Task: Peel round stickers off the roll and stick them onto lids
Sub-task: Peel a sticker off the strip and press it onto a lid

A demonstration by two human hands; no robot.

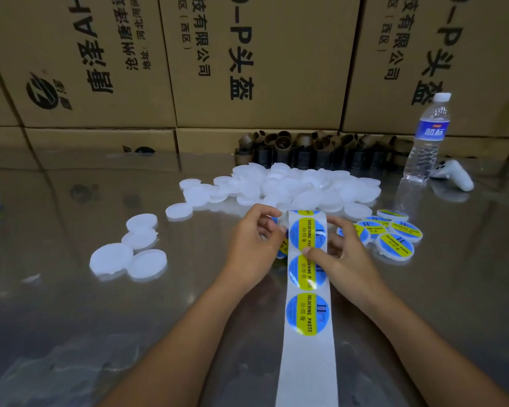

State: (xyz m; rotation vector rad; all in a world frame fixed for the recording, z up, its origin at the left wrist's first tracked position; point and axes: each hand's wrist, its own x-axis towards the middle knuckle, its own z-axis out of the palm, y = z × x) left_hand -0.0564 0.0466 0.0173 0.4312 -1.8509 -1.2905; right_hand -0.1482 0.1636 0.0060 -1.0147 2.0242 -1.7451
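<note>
A white backing strip (307,365) with round blue-and-yellow stickers runs from the bottom edge up to my hands. My left hand (254,248) holds a lid with a sticker on it against the strip's left side; the lid is mostly hidden by my fingers. My right hand (340,257) grips the strip from the right, its thumb pressing on the strip between two stickers (306,233). A pile of plain white lids (300,188) lies just beyond my hands. Several stickered lids (394,245) sit to the right.
Loose white lids (130,257) lie on the shiny table at the left. A water bottle (428,139) and a white controller (453,174) stand at the back right. Empty cardboard cores (306,149) line the back, before stacked cardboard boxes (247,60).
</note>
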